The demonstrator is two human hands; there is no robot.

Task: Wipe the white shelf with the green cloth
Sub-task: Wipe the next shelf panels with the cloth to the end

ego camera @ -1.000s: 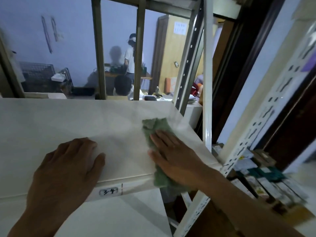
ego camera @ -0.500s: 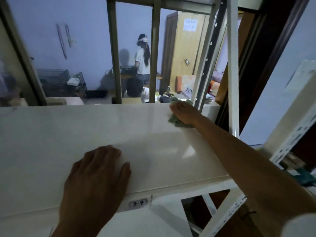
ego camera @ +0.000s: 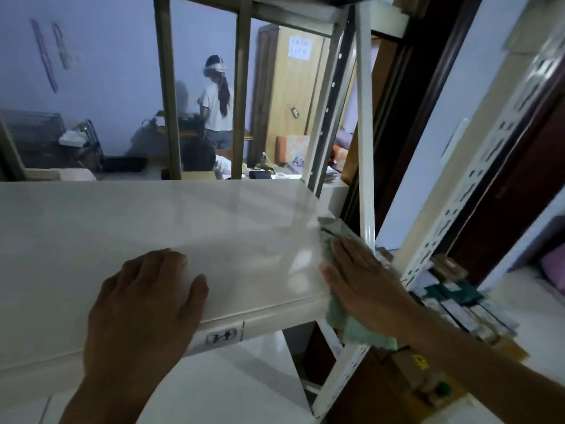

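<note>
Hands are lying spread: my right hand is pressing the green cloth at the white shelf right end, my left hand is resting flat.

The room is dim and bluish, with no lamp in sight. Soft glare lies on the white shelf ahead of my right hand, brightest in a small patch near its front edge. My left hand and forearm read as dark, nearly flat shapes. The wide lens bows the uprights outward at the frame's right. The boxes down at the right are smeared and soft
</note>
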